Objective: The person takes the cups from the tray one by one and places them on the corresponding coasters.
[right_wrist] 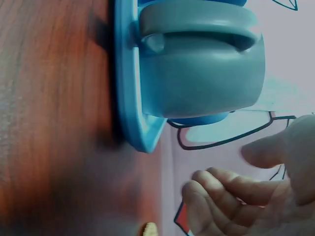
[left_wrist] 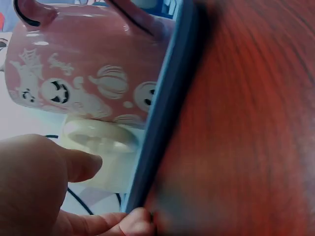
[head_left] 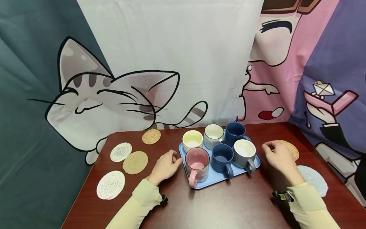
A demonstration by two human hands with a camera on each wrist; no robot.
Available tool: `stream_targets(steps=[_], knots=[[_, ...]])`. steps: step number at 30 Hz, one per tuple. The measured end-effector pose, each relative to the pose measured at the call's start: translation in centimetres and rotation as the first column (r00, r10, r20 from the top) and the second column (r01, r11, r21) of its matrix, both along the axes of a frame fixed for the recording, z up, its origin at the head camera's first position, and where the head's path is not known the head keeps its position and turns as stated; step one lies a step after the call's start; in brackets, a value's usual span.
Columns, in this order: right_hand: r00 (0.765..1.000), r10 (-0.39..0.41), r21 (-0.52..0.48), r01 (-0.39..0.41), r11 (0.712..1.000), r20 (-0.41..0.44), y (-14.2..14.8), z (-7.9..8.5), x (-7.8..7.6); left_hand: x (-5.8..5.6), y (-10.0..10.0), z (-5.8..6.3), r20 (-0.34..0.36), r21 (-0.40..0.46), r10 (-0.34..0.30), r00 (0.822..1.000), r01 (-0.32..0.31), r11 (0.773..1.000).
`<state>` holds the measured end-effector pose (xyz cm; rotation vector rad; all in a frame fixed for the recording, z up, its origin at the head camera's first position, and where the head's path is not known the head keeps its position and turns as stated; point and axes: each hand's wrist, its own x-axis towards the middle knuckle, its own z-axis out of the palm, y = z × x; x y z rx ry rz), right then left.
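Observation:
A light blue tray stands on the table with several mugs on it. At its left front is a pink mug with white pumpkin and ghost pictures. Behind that sits a pale yellow mug. A grey mug with a white inside stands at the right end, beside a blue mug. My left hand is at the tray's left edge, its fingertips close to the rim; whether they touch, I cannot tell. Right of the tray, my right hand hovers with fingers loosely bent, holding nothing.
Along the back of the tray are a cream mug and a dark blue mug. Several round woven coasters lie at left, one tan. Under and behind my right arm are a straw coaster and a pale blue coaster.

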<state>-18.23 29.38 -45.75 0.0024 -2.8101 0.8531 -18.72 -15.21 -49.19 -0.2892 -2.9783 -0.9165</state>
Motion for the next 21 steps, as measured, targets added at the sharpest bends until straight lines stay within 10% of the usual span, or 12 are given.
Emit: stream_targets(steps=[11, 21], knots=[[0.983, 0.102, 0.003, -0.103, 0.995, 0.150, 0.0, -1.9, -0.7, -0.3, 0.6, -0.8, 0.145, 0.137, -0.016, 0.989, -0.004, 0.991], [0.975, 0.125, 0.036, -0.134, 0.990, 0.183, -0.3, -3.4, -0.7, -0.3, 1.3, -1.5, 0.308, 0.367, -0.099, 0.946, -0.022, 0.930]])
